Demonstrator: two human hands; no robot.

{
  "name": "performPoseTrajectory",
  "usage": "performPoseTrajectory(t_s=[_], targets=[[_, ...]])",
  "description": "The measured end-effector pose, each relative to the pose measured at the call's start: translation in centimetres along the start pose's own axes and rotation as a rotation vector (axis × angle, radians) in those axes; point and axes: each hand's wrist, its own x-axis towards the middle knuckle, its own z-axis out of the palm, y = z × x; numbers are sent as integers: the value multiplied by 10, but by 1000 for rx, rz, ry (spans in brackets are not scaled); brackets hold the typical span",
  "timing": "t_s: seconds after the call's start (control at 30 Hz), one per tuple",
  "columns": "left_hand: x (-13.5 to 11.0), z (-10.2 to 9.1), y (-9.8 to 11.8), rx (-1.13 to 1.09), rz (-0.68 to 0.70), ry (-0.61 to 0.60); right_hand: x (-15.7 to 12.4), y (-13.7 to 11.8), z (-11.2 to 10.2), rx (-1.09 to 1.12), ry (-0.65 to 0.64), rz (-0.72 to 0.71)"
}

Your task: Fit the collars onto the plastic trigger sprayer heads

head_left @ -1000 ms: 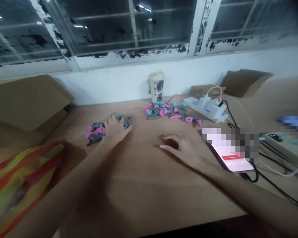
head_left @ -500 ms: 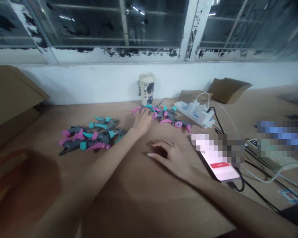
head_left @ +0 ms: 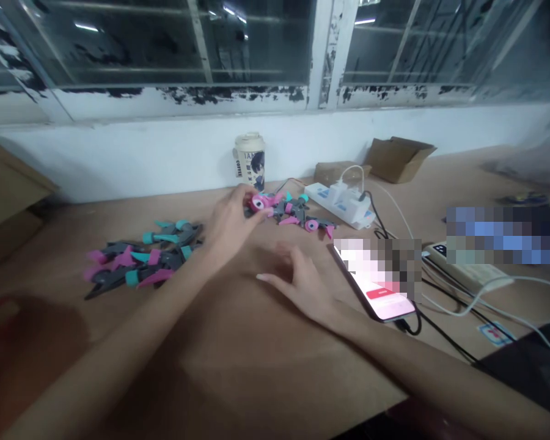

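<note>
My left hand (head_left: 233, 221) is pinched round a small pink and grey plastic clip (head_left: 258, 202), lifted just off the far pile of clips (head_left: 302, 214) by the cup. A second pile of grey, pink and teal clips (head_left: 140, 260) lies to the left of my forearm. My right hand (head_left: 297, 278) hovers low over the wooden table (head_left: 256, 360), fingers apart and slightly curled, holding nothing. It is just left of a phone (head_left: 385, 299) with a lit screen.
A printed paper cup (head_left: 249, 160) stands against the white wall. A white power strip (head_left: 339, 200) with chargers and several cables runs right. Cardboard boxes (head_left: 396, 157) sit at the back right and another at far left (head_left: 4, 189). Windows are above.
My left hand left the left pile, reached across to the far pile and has picked up a pink clip. My right hand lifted slightly. The view has swung to the right.
</note>
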Motion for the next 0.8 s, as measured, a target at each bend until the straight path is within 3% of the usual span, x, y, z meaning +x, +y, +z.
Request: performPoseTrajectory(t_s=[0.13, 0.27, 0.37, 0.47, 0.53, 0.67, 0.8], targets=[[-39, 8, 9, -392, -147, -243, 4, -4, -8, -145, 128, -89], [-52, 19, -3, -421, -294, -379, 6, -6, -15, -292, 72, -103], [-34, 15, -22, -175, -337, -458, 13, -4, -19, -334, 44, -86], [0, 11, -44, 33, -377, -354, 35, 5, -25, -415, 84, -22], [24, 15, -59, 123, -412, -275, 58, 18, -29, -524, 126, 117], [57, 40, -84, 234, -510, -219, 105, 53, -38, -582, 75, 331], [75, 65, -100, 247, -526, -232, 135, 80, -41, -554, -54, 232]])
